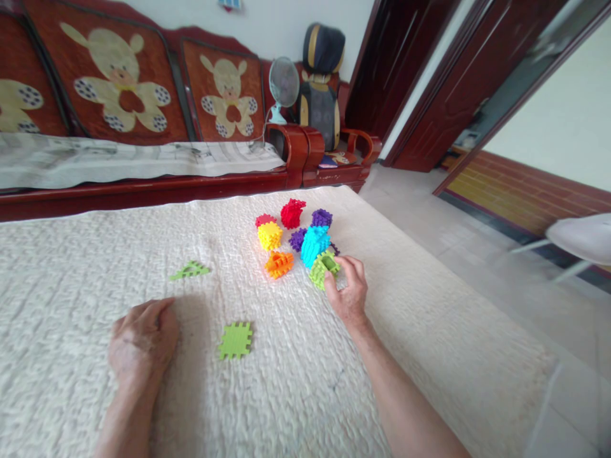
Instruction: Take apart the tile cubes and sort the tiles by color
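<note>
My right hand [351, 292] pinches light green interlocking tiles [317, 278] between thumb and fingers, at the near end of the colored pile. Against these tiles leans a stack of light blue tiles [314, 245]. My left hand [143, 334] rests on the white quilted cover with its fingers curled in, and I see nothing in it. Just beyond it lies a green triangular piece [191, 270]. Between my hands, a flat green square tile [235, 340] with notched edges lies alone.
Orange [279, 264], yellow [270, 235], red [291, 214] and purple [321, 218] notched pieces cluster beside the blue stack. The quilted cover [267, 407] spreads beneath everything. Past its far edge stands a wooden sofa [229, 181] with a small fan [284, 83]. A white stool [580, 238] is at right.
</note>
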